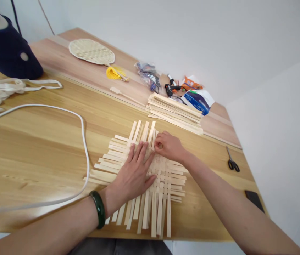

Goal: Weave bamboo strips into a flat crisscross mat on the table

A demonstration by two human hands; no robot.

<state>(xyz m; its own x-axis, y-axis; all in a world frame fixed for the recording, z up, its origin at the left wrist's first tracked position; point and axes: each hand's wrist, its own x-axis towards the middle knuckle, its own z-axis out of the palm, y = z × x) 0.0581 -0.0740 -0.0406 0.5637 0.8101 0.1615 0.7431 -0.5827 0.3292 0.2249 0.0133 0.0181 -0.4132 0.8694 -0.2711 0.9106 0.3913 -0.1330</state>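
Pale flat strips, woven crosswise into a mat (163, 173), lie on the wooden table near its front edge, their loose ends sticking out on all sides. My left hand (135, 173), with a dark green bangle at the wrist, rests flat on the weave with its fingers spread. At the mat's upper right, my right hand (168, 145) pinches a strip between thumb and forefinger, close to the tip of my left forefinger. Part of the weave is hidden under my left hand.
Behind the mat lies a stack of strips (175, 111). Farther back are a woven fan (91, 51), a yellow tassel (114, 73) and a blue packet (198, 101). Scissors (232, 163) and a black phone-like object (254, 200) lie right; a white cable (83, 131) curves left.
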